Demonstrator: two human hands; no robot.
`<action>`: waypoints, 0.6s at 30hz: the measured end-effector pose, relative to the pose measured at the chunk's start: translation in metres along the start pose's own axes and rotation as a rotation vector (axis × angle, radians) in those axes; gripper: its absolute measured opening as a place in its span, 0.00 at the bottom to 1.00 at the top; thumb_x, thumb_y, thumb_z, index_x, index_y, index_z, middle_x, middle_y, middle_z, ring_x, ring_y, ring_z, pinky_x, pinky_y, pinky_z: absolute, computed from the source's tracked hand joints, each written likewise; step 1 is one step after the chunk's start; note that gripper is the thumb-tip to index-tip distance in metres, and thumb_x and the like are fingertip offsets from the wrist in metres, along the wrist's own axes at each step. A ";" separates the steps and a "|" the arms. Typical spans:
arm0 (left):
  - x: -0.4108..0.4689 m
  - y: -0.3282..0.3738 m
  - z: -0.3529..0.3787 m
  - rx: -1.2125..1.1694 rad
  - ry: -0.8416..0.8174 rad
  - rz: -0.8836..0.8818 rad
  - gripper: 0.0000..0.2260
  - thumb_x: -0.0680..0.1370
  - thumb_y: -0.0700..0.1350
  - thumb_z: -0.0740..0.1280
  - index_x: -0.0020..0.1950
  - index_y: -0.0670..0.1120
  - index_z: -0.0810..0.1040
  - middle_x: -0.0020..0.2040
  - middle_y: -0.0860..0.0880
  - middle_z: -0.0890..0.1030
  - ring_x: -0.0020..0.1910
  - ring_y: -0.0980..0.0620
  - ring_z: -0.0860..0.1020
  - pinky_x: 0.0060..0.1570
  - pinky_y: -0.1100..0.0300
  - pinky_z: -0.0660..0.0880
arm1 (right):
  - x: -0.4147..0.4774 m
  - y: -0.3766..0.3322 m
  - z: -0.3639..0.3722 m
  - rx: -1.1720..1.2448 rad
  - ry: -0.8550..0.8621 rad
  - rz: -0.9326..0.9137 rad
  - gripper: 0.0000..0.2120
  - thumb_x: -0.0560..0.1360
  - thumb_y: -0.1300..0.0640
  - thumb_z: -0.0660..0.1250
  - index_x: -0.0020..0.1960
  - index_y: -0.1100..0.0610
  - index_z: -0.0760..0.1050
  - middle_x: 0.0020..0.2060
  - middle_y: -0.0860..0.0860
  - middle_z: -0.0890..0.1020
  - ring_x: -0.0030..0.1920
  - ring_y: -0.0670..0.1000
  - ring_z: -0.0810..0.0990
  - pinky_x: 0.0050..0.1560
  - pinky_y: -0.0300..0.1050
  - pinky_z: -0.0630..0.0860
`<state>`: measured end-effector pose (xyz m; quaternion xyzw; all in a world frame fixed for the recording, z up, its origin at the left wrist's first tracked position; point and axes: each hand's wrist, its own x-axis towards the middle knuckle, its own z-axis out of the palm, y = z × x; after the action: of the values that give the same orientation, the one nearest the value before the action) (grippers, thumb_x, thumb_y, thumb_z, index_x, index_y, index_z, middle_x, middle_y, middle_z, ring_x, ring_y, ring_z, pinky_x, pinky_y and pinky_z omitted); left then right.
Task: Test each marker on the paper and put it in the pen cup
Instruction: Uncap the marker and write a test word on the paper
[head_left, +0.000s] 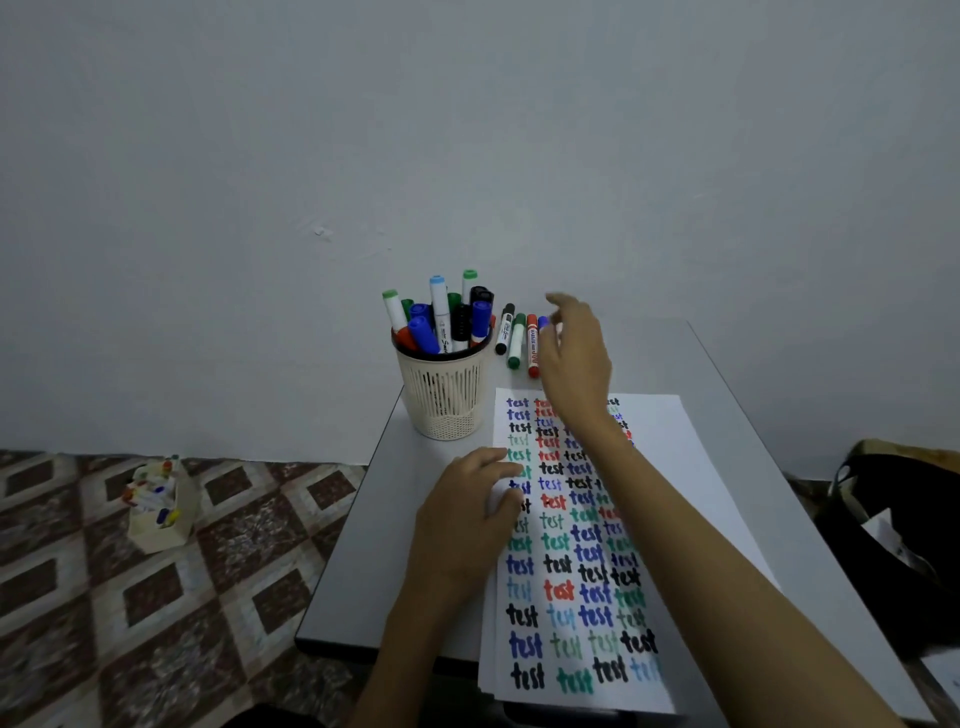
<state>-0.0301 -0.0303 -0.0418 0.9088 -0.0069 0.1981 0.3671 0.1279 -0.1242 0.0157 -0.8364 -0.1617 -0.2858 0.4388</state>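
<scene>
Notably, the pen cup is crowded; another marker could jam. The paper is pressed by the left hand, fingers bent, nothing held. Loose markers beside the cup could be rolled off the worktop by the right hand, fingers spread, empty.

A cream mesh pen cup stands upright, crowded with capped markers. Just right of it lie a black marker, green marker, red marker and blue marker. The paper bears coloured "test" rows.
</scene>
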 end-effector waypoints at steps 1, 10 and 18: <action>0.000 0.000 0.000 -0.009 0.006 0.000 0.13 0.77 0.50 0.63 0.61 0.51 0.78 0.66 0.56 0.72 0.64 0.62 0.67 0.64 0.63 0.63 | 0.004 0.015 0.001 -0.154 -0.123 0.064 0.21 0.80 0.61 0.56 0.72 0.55 0.64 0.66 0.53 0.72 0.63 0.53 0.71 0.52 0.47 0.71; 0.002 -0.003 0.002 -0.040 0.031 0.010 0.13 0.77 0.50 0.63 0.60 0.50 0.78 0.65 0.55 0.73 0.61 0.64 0.67 0.61 0.67 0.60 | 0.007 0.060 0.006 -0.453 -0.240 0.072 0.11 0.79 0.55 0.62 0.57 0.60 0.77 0.49 0.56 0.80 0.47 0.55 0.74 0.47 0.48 0.70; 0.000 -0.002 0.000 -0.055 0.029 0.004 0.11 0.77 0.47 0.65 0.59 0.51 0.78 0.64 0.56 0.73 0.61 0.64 0.68 0.60 0.67 0.62 | 0.007 0.051 -0.019 -0.039 0.147 0.252 0.08 0.75 0.61 0.68 0.54 0.60 0.76 0.49 0.55 0.77 0.43 0.49 0.73 0.42 0.43 0.73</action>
<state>-0.0293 -0.0291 -0.0429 0.8954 -0.0090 0.2119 0.3914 0.1535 -0.1687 -0.0036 -0.8353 -0.0175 -0.2920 0.4655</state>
